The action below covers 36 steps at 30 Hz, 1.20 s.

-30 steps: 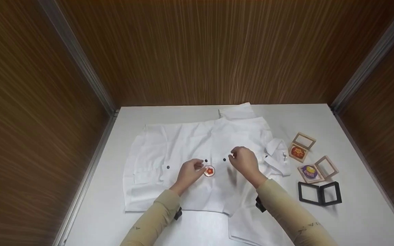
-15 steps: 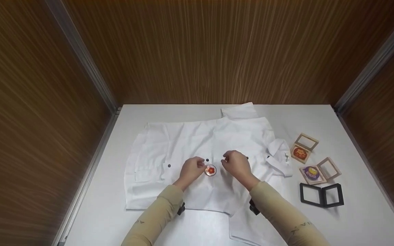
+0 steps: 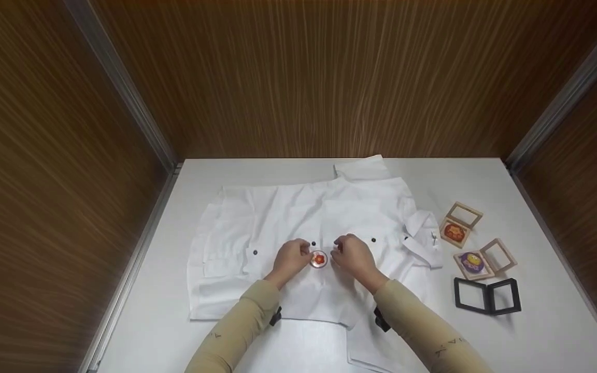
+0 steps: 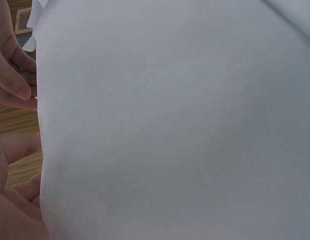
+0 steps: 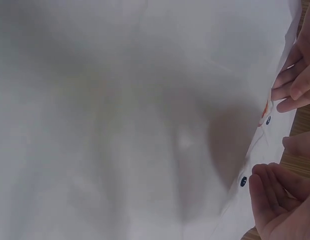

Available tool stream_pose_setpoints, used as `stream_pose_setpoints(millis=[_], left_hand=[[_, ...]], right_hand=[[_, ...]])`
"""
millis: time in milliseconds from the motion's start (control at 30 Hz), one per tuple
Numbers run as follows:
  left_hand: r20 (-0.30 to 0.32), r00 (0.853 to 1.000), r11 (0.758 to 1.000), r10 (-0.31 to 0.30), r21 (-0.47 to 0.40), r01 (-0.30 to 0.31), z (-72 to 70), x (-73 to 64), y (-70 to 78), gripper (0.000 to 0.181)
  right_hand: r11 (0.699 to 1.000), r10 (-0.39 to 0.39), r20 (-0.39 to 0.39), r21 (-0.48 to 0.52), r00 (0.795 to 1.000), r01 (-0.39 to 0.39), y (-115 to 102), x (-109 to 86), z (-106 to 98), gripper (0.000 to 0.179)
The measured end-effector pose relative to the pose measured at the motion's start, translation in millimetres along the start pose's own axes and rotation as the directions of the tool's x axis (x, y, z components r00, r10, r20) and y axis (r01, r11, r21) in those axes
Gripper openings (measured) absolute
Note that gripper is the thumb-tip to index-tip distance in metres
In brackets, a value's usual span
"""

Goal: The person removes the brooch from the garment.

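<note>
A white shirt (image 3: 288, 207) with dark buttons (image 3: 373, 240) lies spread on the table. On its front rests a round badge (image 3: 319, 259) with a red flower. My left hand (image 3: 289, 259) is at the badge's left side, thumb tip at its rim, fingers loosely bent. To the right of the badge is my right hand (image 3: 355, 256), fingers bent and thumb apart, with nothing seen between them. White cloth fills most of both wrist views. In the right wrist view only an orange sliver of the badge (image 5: 265, 109) shows beside my left hand (image 5: 297, 82).
Right of the shirt stand two opened wooden cases, one with an orange-red badge (image 3: 454, 232), one with a purple badge (image 3: 471, 262). An opened black frame case (image 3: 486, 296) lies nearer. A pin-like metal piece (image 3: 434, 238) is by the collar. Wood-grain walls (image 3: 298, 77) enclose the table.
My right hand has moved left and slightly nearer, uncovering a button on its right, and is now close to the badge. My left hand stays beside the badge.
</note>
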<state>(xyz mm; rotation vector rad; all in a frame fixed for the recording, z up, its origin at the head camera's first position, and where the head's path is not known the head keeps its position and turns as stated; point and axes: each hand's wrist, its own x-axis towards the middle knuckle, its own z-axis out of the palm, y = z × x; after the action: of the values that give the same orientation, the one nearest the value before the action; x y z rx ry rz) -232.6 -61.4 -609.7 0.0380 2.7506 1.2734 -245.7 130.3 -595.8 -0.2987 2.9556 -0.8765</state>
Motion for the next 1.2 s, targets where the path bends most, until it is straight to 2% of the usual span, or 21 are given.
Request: stream_pose_setpoints(millis=[100,300,567,733,867,1000,1200], left_hand=[[0.009,1.0,1.0,-0.011,0.02,0.01,1.5,0.8,0.1,0.028],[0.007,0.999,0.996,0.034,0.084,-0.035,4.3,-0.2,1.4,0.027],[0.015,0.999,0.993,0.043,0.111,-0.044,3.2,-1.0,3.8,0.028],[0.021,0.999,0.992,0.042,0.114,-0.045,3.3,-1.1,4.4,0.025],[0.021,0.998,0.987,0.054,0.148,-0.057,4.0,0.5,4.3,0.023],[0.014,0.997,0.981,0.077,0.179,-0.078,5.1,2.7,2.8,0.022],[0.007,0.996,0.982,0.091,0.164,-0.091,6.8,6.1,1.3,0.024]], right_hand=[[1.0,-0.002,0.005,0.006,1.0,0.002,1.3,0.3,3.8,0.026],[0.999,-0.031,-0.007,0.021,0.999,0.032,2.8,0.0,8.9,0.024],[0.998,-0.033,0.0,0.045,0.999,0.033,2.4,0.5,13.0,0.022],[0.997,-0.059,0.0,0.054,0.998,0.059,3.7,-0.2,15.7,0.014],[0.997,-0.062,0.003,0.042,0.998,0.062,4.3,-1.1,18.4,0.016],[0.996,-0.074,-0.019,0.055,0.997,0.075,4.6,-2.7,23.4,0.022],[0.99,-0.094,-0.06,0.098,0.994,0.1,7.3,-1.8,29.3,0.022]])
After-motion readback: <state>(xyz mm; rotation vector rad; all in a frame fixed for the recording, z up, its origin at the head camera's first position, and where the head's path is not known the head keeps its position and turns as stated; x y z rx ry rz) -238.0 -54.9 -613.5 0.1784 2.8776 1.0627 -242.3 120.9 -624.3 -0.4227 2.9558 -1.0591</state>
